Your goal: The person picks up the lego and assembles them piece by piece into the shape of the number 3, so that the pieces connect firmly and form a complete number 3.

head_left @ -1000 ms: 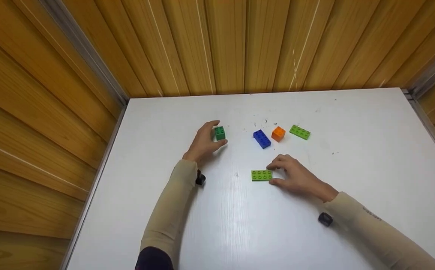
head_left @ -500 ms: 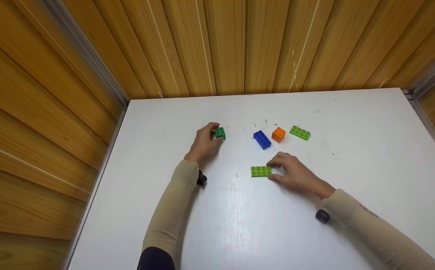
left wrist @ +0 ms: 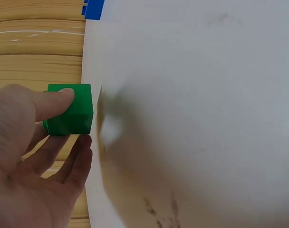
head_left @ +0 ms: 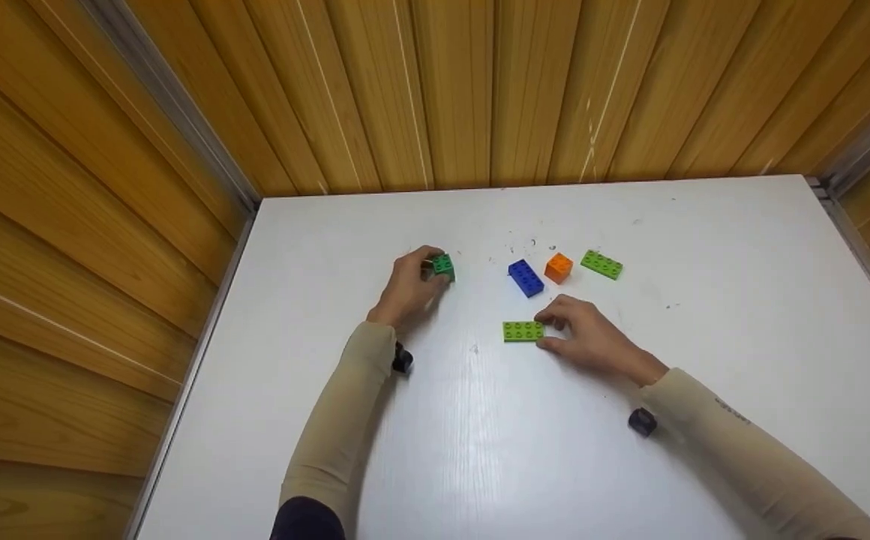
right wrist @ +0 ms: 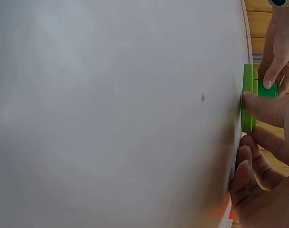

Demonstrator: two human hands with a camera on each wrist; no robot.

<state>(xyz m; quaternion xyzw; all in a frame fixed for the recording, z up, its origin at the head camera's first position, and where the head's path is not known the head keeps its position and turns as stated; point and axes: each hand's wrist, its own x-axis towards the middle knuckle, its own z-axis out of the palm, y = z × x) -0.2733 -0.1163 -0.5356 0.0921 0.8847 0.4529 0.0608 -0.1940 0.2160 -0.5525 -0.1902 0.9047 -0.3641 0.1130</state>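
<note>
My left hand (head_left: 407, 286) pinches a dark green square brick (head_left: 442, 265) between thumb and fingers, left of the other bricks. Close up in the left wrist view, the thumb lies across one side of this green brick (left wrist: 73, 116) and the fingers are under the opposite side. Whether it touches the table I cannot tell. Nearer the person, my right hand (head_left: 592, 337) pinches the right end of a flat lime green brick (head_left: 522, 331), studs up. That lime brick (right wrist: 248, 114) stands in front of the dark green one in the right wrist view.
Beyond the right hand lie a blue oblong brick (head_left: 526, 278), an orange square brick (head_left: 559, 268) and a second flat lime brick (head_left: 601, 265). They rest on a white table (head_left: 435, 450). Wooden panels (head_left: 457, 97) rise behind it and on the left.
My left thumb and fingers have closed from around the dark green brick onto it. The right hand has carried or slid the lime brick a little away from the person.
</note>
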